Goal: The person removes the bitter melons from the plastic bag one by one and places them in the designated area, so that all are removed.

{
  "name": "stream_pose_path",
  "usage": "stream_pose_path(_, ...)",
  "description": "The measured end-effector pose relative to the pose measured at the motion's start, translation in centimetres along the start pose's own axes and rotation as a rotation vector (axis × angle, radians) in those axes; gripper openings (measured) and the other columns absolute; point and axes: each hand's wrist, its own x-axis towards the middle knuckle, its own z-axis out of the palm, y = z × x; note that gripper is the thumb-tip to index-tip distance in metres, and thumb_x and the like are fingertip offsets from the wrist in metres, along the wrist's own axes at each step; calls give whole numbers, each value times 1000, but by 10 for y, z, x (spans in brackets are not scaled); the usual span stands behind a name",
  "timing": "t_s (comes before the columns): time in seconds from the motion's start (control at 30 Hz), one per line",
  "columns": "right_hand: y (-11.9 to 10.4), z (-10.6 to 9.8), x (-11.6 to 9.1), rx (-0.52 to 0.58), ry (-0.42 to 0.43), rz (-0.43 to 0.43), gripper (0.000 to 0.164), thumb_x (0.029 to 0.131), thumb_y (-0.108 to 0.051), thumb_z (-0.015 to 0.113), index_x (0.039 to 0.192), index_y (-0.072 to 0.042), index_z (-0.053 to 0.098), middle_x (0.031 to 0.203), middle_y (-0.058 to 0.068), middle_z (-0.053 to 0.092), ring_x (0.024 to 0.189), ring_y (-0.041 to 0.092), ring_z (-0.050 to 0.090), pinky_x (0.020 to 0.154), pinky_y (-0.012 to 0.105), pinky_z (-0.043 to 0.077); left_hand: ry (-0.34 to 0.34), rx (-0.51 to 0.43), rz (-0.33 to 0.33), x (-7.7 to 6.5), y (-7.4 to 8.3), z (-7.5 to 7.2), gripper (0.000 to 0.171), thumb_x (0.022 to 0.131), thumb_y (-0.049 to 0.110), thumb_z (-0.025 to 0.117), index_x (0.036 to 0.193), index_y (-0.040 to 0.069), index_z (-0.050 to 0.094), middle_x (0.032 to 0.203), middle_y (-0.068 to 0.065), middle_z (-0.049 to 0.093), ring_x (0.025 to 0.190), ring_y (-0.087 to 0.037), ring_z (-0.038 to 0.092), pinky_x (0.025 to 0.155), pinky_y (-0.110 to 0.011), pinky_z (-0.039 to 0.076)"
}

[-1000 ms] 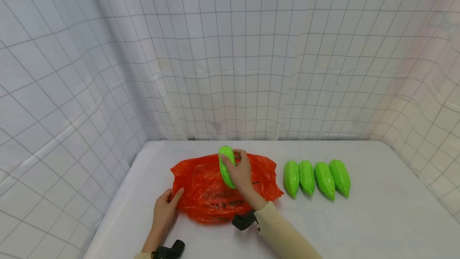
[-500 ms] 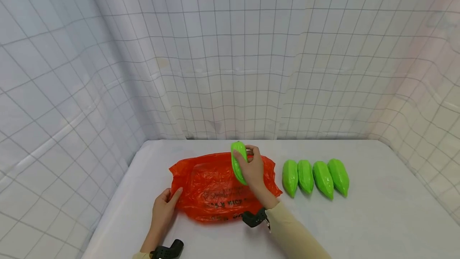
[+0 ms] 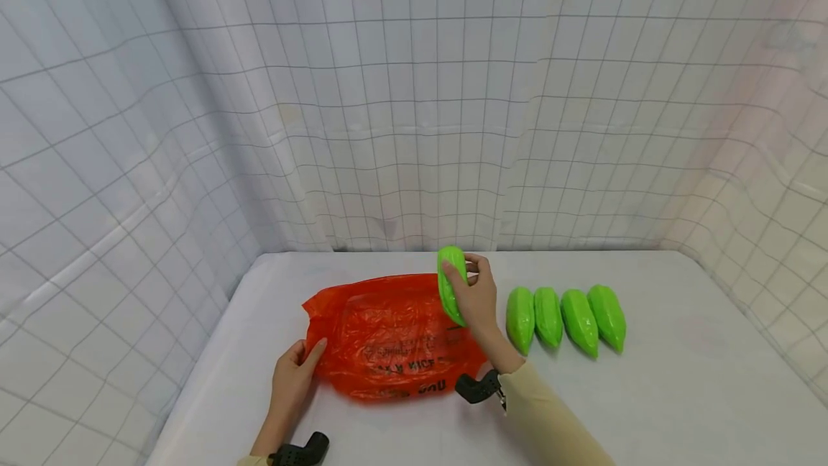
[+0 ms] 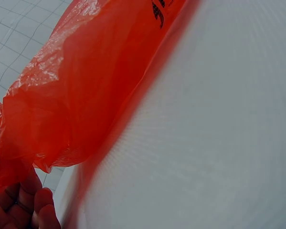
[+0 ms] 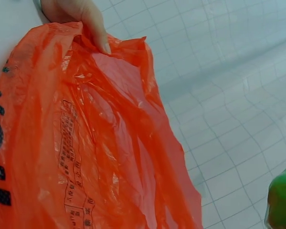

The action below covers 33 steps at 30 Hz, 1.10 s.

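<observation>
A red plastic bag with dark print lies spread on the white table. At its left edge my left hand pinches the plastic between thumb and fingers; the left wrist view shows the bag bunched at those fingers. My right hand holds a glossy, bright green, ridged, star-fruit-like piece, raised over the bag's right end. That end is partly hidden by the hand and forearm. In the right wrist view only a bit of the green piece shows, at the right edge, apart from the bag.
Several matching green pieces lie in a row on the table, right of the bag. The white table ends at the back against a white gridded curtain, which also hangs along both sides.
My right hand has moved right with the green piece, from over the middle of the bag to its right end. My left hand keeps its pinch on the bag's left edge.
</observation>
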Motion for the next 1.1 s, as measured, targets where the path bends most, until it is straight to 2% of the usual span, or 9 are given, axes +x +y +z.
stream_pose_path(0.43,0,-26,10,19,85,-35,49,86,-38,69,120,-6,54,103,8,55,74,19,50,62,30,43,6,-26,5,1,2,-1,40,92,40,61,94,0,59,71,-7,52,69,-16,46,58,-22,38)
stream_pose_path(0.67,-2,-49,12,24,78,19,52,88,-43,66,124,-9,50,107,6,51,77,19,45,61,28,40,2,-24,6,1,3,-2,39,92,39,61,95,0,59,71,-6,52,70,-16,46,59,-22,38)
stream_pose_path(0.9,1,-66,17,-45,141,24,52,88,-43,65,125,-9,51,108,5,53,77,17,47,61,26,40,2,-31,2,0,1,-1,39,92,40,61,96,1,59,73,-7,53,71,-16,47,60,-21,40)
stream_pose_path(1.1,7,-80,22,-56,156,37,56,87,-45,65,126,-8,51,110,6,53,79,17,46,64,28,39,14,-33,-4,0,-2,0,38,92,40,61,93,2,59,73,-6,53,70,-17,47,59,-21,40)
